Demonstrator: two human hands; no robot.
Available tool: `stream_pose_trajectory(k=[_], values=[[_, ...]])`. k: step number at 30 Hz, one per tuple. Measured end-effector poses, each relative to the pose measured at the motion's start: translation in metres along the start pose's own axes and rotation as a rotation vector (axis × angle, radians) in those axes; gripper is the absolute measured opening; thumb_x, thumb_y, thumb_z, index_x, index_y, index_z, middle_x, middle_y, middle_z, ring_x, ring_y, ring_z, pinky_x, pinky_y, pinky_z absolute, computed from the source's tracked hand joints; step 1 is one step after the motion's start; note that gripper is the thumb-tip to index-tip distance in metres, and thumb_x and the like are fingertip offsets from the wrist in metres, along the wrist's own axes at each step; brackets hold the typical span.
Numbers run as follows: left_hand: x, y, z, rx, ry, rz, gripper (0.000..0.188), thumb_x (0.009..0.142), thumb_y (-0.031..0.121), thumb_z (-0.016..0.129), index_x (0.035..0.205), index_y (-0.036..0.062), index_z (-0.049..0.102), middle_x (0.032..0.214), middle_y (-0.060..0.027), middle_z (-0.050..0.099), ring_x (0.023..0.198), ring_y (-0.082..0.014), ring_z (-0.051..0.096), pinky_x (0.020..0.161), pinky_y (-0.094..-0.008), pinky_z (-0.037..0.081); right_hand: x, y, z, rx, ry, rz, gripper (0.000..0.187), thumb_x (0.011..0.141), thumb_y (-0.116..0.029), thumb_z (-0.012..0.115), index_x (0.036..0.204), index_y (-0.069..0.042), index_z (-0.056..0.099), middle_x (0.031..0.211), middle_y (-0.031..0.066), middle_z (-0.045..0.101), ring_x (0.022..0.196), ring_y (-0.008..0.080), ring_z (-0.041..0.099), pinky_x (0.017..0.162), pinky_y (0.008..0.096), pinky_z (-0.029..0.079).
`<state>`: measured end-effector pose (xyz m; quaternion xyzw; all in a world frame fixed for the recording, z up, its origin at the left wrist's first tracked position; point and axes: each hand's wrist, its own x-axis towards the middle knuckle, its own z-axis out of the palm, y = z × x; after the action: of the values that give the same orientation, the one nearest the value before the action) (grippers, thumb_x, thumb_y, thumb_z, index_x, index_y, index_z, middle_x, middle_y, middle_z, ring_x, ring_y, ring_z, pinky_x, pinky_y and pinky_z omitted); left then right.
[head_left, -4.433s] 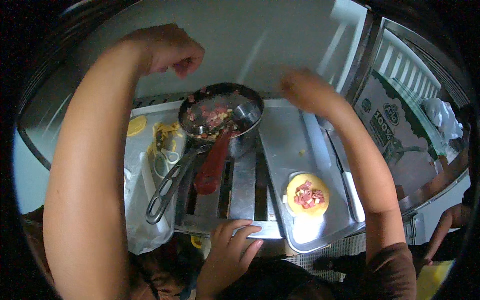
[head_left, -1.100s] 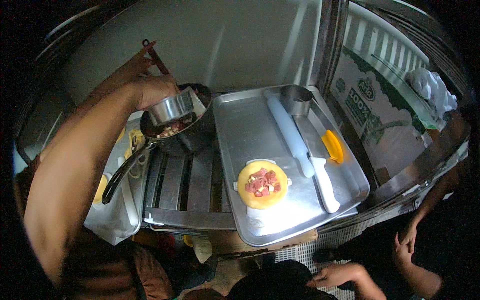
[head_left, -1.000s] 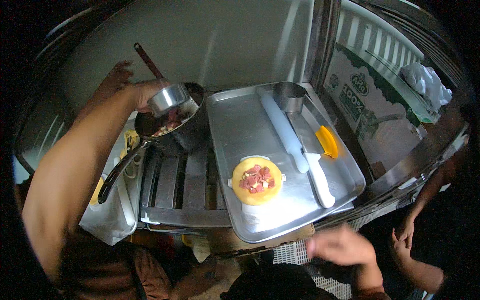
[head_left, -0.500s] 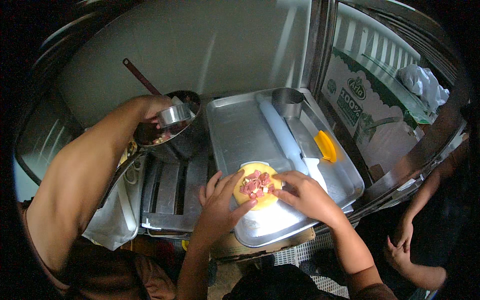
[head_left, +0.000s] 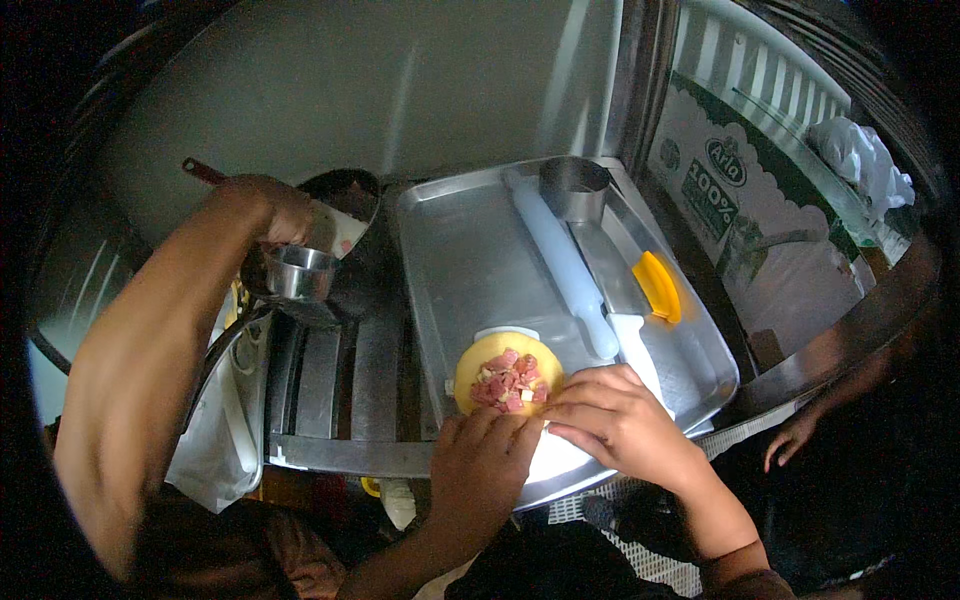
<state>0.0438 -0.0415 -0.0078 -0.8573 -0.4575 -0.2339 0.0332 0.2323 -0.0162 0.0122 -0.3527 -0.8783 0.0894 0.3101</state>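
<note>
Both hands at the near side of a yellow dough round point(head_left: 480, 352), which lies toward the near end of a metal tray point(head_left: 470, 250). On the dough we note a heap of pink diced filling point(head_left: 515, 378) with a few pale cubes. A white piece point(head_left: 507, 332) shows under its far edge.

Left hand point(head_left: 483, 450): back toward us, fingers narrow and side by side, tips touching the near edge of the dough. Thumb hidden from us. Right hand point(head_left: 618, 415): fingers bent and close together at the near right edge, thumb drawn in below them. We cannot tell whether either hand pinches the dough; the fingers hide the edge.

Farther along the tray, right side: a pale blue rolling pin point(head_left: 550, 255) lying lengthwise; just right of it a knife point(head_left: 628, 330) with a white handle; right again, a yellow curved piece point(head_left: 657, 287). A round metal cutter point(head_left: 576, 200) stands at the far right corner.

Left of the tray we log a dark pot point(head_left: 358, 285) above a slatted metal stand point(head_left: 320, 390). A co-worker's hand point(head_left: 275, 212) is over it, a small steel cup point(head_left: 300, 275) just below that hand; grip unclear to us.
</note>
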Motion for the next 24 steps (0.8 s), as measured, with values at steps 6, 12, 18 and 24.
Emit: stream_pose_trajectory(k=[6, 12, 18, 24], values=[[0.001, 0.002, -0.005, -0.042, -0.026, 0.05, 0.026, 0.07, 0.011, 0.06, 0.096, 0.0072, 0.061, 0.089, -0.0047, 0.06, 0.084, -0.0216, 0.057, 0.072, -0.0348, 0.047, -0.007, 0.006, 0.012, -0.065, -0.016, -0.038, 0.017, 0.068, -0.007, 0.062, 0.084, -0.005, 0.065, 0.085, 0.0039, 0.062, 0.087, 0.0179, 0.058, 0.077, 0.0308, 0.042], [-0.001, -0.006, -0.002, -0.056, -0.031, 0.114, 0.028, 0.07, 0.011, 0.06, 0.097, 0.0071, 0.062, 0.088, -0.005, 0.06, 0.084, -0.0215, 0.058, 0.07, -0.0325, 0.048, -0.006, 0.015, 0.011, -0.027, -0.02, -0.112, 0.019, 0.068, -0.006, 0.06, 0.085, -0.005, 0.066, 0.086, 0.0039, 0.062, 0.086, 0.018, 0.059, 0.078, 0.0312, 0.044], [-0.006, -0.012, -0.013, -0.017, -0.018, 0.099, 0.029, 0.071, 0.012, 0.058, 0.1, 0.0103, 0.062, 0.088, -0.0031, 0.061, 0.084, -0.0211, 0.058, 0.071, -0.0336, 0.047, -0.004, 0.004, -0.003, -0.023, -0.022, -0.113, 0.027, 0.068, -0.006, 0.06, 0.094, -0.007, 0.067, 0.091, 0.0016, 0.063, 0.092, 0.0167, 0.058, 0.081, 0.0305, 0.042], [-0.007, -0.014, -0.013, -0.06, -0.074, 0.125, 0.036, 0.072, 0.013, 0.057, 0.107, 0.0079, 0.058, 0.09, -0.004, 0.057, 0.086, -0.0208, 0.056, 0.073, -0.0347, 0.047, -0.008, 0.006, 0.004, -0.043, -0.089, -0.106, 0.031, 0.068, -0.007, 0.06, 0.098, -0.009, 0.066, 0.095, 0.0008, 0.063, 0.096, 0.0156, 0.057, 0.084, 0.0299, 0.041]])
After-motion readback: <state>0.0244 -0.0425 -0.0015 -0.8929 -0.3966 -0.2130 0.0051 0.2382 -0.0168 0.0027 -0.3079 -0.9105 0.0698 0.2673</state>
